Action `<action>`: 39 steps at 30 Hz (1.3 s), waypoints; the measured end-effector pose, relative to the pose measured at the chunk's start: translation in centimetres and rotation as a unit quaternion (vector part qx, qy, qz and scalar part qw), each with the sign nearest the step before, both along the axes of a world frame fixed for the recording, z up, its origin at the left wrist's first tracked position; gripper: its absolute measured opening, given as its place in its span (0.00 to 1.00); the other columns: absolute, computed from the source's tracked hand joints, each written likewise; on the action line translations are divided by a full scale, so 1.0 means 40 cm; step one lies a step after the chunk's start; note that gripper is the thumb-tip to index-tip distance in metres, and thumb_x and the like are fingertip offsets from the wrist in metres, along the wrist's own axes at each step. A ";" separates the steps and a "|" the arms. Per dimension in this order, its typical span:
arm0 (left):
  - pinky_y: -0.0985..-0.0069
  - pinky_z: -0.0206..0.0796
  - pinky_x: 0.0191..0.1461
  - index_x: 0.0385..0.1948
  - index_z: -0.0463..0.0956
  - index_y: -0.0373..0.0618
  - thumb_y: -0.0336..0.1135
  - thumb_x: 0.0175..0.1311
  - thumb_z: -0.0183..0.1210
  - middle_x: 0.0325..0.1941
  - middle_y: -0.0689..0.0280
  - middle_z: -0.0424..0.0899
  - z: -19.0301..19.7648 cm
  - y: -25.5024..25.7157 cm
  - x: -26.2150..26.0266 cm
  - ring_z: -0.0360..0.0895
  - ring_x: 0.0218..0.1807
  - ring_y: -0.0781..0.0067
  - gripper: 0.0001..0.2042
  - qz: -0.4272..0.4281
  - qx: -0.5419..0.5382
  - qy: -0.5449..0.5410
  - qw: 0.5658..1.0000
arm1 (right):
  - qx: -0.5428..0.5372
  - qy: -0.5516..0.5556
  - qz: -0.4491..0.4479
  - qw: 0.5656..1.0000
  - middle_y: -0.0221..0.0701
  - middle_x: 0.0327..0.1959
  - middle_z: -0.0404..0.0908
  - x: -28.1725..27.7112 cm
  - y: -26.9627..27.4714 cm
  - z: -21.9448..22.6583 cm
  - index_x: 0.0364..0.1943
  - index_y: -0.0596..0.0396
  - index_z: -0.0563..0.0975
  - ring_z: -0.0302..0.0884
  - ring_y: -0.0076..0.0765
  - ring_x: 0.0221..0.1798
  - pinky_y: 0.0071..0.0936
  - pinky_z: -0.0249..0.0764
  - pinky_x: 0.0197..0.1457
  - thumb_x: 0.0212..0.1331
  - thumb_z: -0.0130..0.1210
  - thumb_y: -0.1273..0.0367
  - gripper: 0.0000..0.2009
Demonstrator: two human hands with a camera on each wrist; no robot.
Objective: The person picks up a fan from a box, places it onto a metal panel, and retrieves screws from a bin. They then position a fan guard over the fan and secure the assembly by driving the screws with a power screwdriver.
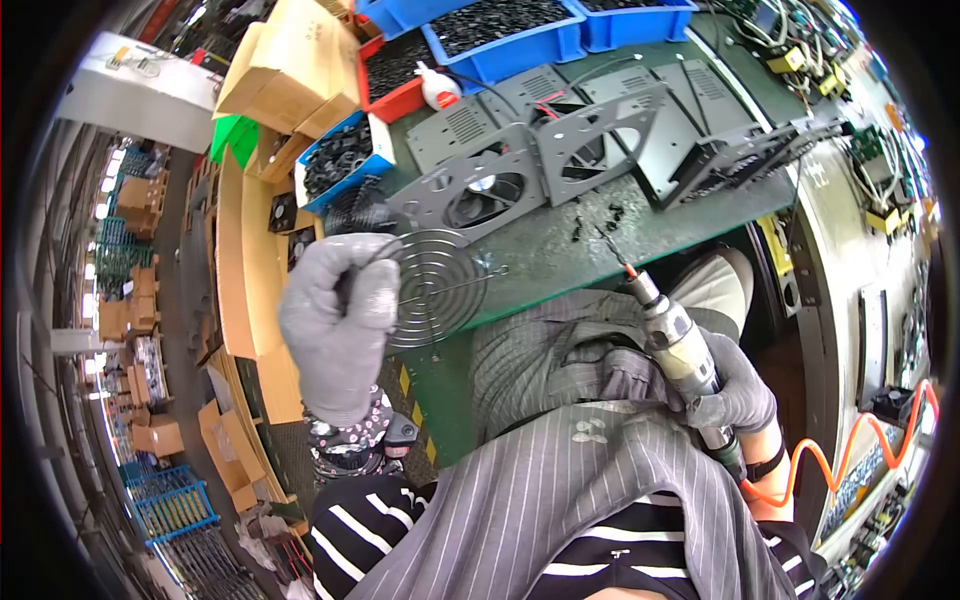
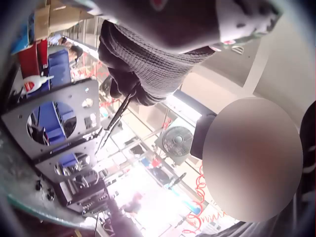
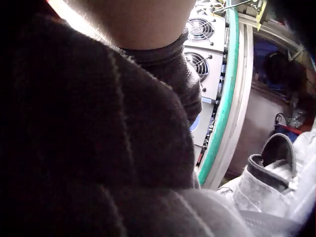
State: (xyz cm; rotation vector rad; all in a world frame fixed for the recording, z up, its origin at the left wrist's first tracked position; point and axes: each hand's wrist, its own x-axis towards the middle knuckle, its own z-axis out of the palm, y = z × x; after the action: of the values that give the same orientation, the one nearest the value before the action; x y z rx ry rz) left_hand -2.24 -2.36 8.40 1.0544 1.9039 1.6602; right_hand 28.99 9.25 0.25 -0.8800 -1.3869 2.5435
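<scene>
In the head view my gloved left hand (image 1: 340, 325) pinches a round wire fan guard (image 1: 430, 289) by its edge, raised in front of the bench. The left wrist view shows that guard (image 2: 118, 116) nearly edge-on below the gloved fingers. My gloved right hand (image 1: 738, 388) grips a power screwdriver (image 1: 682, 350) low over the lap, its bit pointing up toward the bench. Dark metal panels with round openings (image 1: 517, 212) stand upright on the bench, and a fan (image 1: 487, 198) shows behind one. In the right wrist view striped cloth (image 3: 98, 148) hides the tool.
Small dark screws (image 1: 615, 214) lie on the green bench top (image 1: 540, 245). Blue bins (image 1: 510, 58), a red bin (image 1: 385, 105) and a white squeeze bottle (image 1: 438, 88) stand behind. Cardboard boxes (image 1: 305, 65) are at left. An orange coiled hose (image 1: 835, 465) trails right from the screwdriver.
</scene>
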 end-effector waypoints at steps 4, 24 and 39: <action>0.89 0.57 0.27 0.35 0.78 0.39 0.22 0.56 0.61 0.33 0.72 0.80 -0.066 0.086 0.020 0.62 0.25 0.93 0.07 -0.054 0.051 0.200 0.977 | -0.005 0.019 0.012 1.000 0.27 0.32 0.76 -0.002 0.018 0.050 0.52 0.64 0.71 0.73 0.21 0.32 0.19 0.68 0.37 0.33 0.75 0.58 0.39; 0.81 0.69 0.30 0.42 0.76 0.39 0.30 0.60 0.63 0.34 0.59 0.84 -0.129 0.177 0.072 0.77 0.25 0.79 0.10 -0.193 0.066 0.222 0.954 | 0.002 0.098 -0.074 0.992 0.28 0.40 0.77 -0.006 0.081 0.003 0.54 0.63 0.70 0.73 0.21 0.39 0.20 0.71 0.44 0.38 0.74 0.59 0.38; 0.65 0.72 0.33 0.56 0.73 0.49 0.30 0.60 0.58 0.33 0.59 0.83 -0.183 0.272 0.076 0.81 0.28 0.58 0.20 -0.161 -0.067 0.361 0.916 | 0.063 -0.029 -0.092 0.993 0.26 0.39 0.75 -0.040 0.149 0.071 0.58 0.63 0.69 0.70 0.21 0.38 0.19 0.68 0.43 0.35 0.73 0.57 0.42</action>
State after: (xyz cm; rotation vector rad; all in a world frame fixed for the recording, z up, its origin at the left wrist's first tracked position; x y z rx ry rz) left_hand 0.81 8.52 1.08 1.9875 2.0471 1.0012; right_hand 27.39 15.19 3.08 -1.0151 -1.3950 2.2861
